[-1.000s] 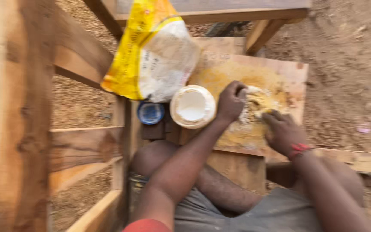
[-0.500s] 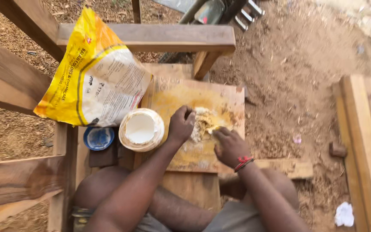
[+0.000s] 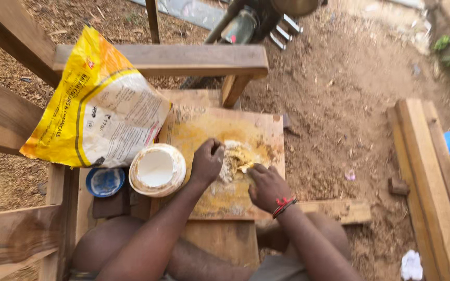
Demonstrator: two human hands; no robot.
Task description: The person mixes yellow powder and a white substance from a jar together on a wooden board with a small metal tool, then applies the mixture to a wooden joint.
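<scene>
— Ground and setting?

— Bare earth strewn with sawdust (image 3: pixel 339 104), rough timber framing on the left, stacked planks (image 3: pixel 428 171) at the right edge. A flat wooden board (image 3: pixel 204 125), stained yellow, lies in front of the seated person.

— Largest items on or near it?

— Yellow-and-white sack (image 3: pixel 97 106), propped against the framing just left of the board. Below it, a round white tub (image 3: pixel 157 169) with pale contents, touching the board's left edge; a small blue lid (image 3: pixel 105 181) sits just beside that.

— The worked material?

— Small mound of yellowish paste (image 3: pixel 235 158), near the board's centre — directly between the two hands.

— Left hand?

— Left hand (image 3: pixel 207 162) rests at the mound's left side, fingers curled together, knuckles up, touching the paste.

— Right hand?

— Right hand (image 3: pixel 267 186), red-and-black band at the wrist, sits below and right of the mound. Fingers pressed together on a small flat yellow-smeared blade (image 3: pixel 246 167), its tip in the paste. Blade's exact kind — cannot tell.
</scene>
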